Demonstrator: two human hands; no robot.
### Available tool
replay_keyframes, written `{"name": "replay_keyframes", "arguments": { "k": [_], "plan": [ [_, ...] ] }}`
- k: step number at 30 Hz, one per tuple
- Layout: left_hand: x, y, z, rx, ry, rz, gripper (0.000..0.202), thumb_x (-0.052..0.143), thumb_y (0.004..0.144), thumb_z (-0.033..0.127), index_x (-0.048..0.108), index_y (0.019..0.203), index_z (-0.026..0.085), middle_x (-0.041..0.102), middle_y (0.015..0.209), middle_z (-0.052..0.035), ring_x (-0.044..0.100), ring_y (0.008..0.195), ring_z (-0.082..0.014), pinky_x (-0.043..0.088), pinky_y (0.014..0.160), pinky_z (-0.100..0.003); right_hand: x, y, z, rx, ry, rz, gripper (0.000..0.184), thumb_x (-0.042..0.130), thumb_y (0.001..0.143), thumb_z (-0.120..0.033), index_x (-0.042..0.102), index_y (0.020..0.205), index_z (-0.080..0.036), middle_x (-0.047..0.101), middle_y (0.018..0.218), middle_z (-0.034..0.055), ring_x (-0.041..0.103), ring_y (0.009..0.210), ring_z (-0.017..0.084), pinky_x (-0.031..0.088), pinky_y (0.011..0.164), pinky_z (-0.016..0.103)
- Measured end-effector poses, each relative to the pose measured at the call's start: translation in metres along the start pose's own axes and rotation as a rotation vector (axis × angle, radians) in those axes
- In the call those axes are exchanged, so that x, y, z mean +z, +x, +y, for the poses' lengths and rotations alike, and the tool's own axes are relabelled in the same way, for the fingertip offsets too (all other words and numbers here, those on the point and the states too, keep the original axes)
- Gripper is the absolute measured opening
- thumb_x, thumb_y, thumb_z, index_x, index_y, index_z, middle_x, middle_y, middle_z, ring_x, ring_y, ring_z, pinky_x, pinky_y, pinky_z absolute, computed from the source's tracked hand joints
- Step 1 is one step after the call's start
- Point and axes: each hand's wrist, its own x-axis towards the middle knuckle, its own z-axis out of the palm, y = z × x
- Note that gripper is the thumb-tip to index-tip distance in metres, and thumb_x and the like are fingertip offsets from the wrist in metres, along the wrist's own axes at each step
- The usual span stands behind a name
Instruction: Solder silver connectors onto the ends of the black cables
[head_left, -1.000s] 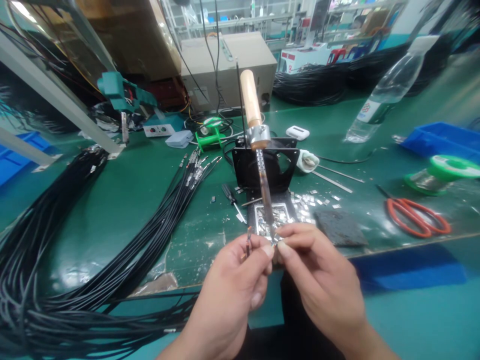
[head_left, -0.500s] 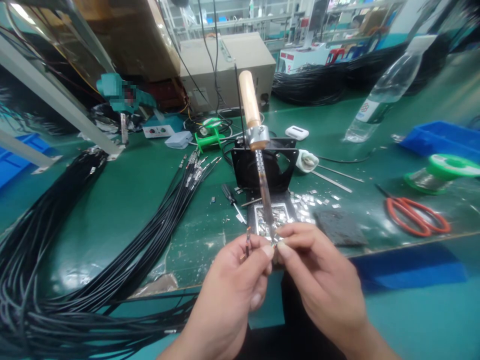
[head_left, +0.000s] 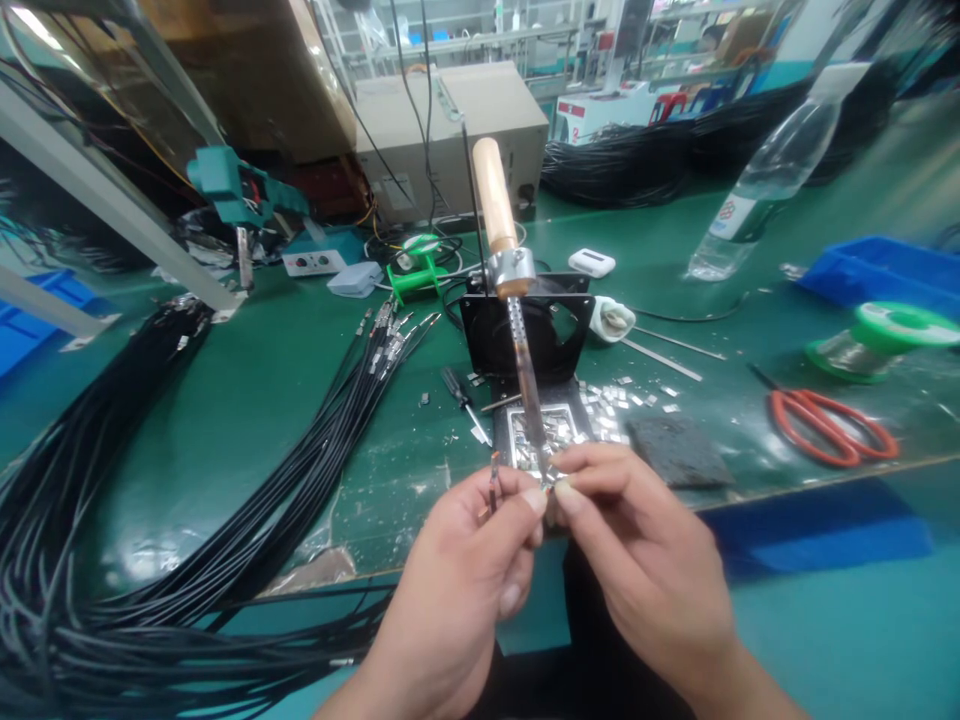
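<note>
My left hand is closed on a thin black cable, whose stripped end with orange wire sticks up between the fingers. My right hand pinches something tiny against the left fingertips; the fingers hide most of it. Right above both fingertips is the tip of a soldering iron with a wooden handle, held in a metal clamp and pointing down. Whether the tip touches the wires, I cannot tell. Behind the fingertips lies a small tray of little metal connectors, with more connectors scattered beside it.
Bundles of black cable cover the left side. A black fan frame stands behind the iron. Rightward are red-handled scissors, a solder spool, a dark pad, a water bottle and a blue bin. A screwdriver lies left.
The view has shifted very slightly. Both hands keep the same grip under the iron's tip, with hardly any visible movement.
</note>
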Motion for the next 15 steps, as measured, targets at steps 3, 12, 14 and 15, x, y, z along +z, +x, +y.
{"name": "replay_keyframes", "arguments": {
  "k": [3, 12, 14, 15],
  "plan": [
    [-0.0009, -0.0003, 0.0000, -0.004, -0.003, 0.000, 0.026, 0.069, 0.095, 0.031, 0.053, 0.083, 0.015, 0.041, 0.060, 0.0079, 0.025, 0.043, -0.0014, 0.023, 0.046, -0.019, 0.0005, -0.0002, 0.0000, -0.007, 0.003, 0.006, 0.011, 0.064, 0.100, -0.014, 0.067, 0.099, -0.024, 0.067, 0.114, 0.0013, 0.068, 0.104, 0.009, 0.057, 0.084, 0.016],
    [-0.0026, -0.0011, 0.0011, 0.001, -0.008, -0.005, 0.026, 0.069, 0.095, 0.032, 0.053, 0.082, 0.016, 0.036, 0.055, 0.0095, 0.023, 0.043, -0.0022, 0.022, 0.046, -0.019, 0.0000, 0.0014, -0.0050, 0.016, 0.052, 0.036, 0.011, 0.062, 0.101, -0.015, 0.067, 0.098, -0.024, 0.069, 0.110, -0.0004, 0.070, 0.097, 0.007, 0.058, 0.080, 0.012],
    [-0.0023, -0.0010, 0.0002, 0.001, -0.008, -0.005, 0.027, 0.070, 0.094, 0.032, 0.053, 0.082, 0.016, 0.036, 0.054, 0.0097, 0.023, 0.042, -0.0019, 0.023, 0.045, -0.019, 0.0020, 0.0054, -0.0080, 0.047, 0.102, 0.052, 0.009, 0.062, 0.100, -0.016, 0.067, 0.095, -0.023, 0.069, 0.104, 0.0002, 0.070, 0.088, 0.007, 0.059, 0.075, 0.013],
    [-0.0020, -0.0009, -0.0003, 0.004, -0.009, -0.004, 0.027, 0.070, 0.094, 0.032, 0.052, 0.082, 0.016, 0.037, 0.055, 0.0095, 0.023, 0.042, -0.0017, 0.023, 0.045, -0.019, 0.0031, 0.0077, -0.0095, 0.065, 0.124, 0.056, 0.009, 0.063, 0.100, -0.017, 0.066, 0.093, -0.021, 0.069, 0.099, 0.0006, 0.069, 0.084, 0.008, 0.059, 0.073, 0.014]
  ]
}}
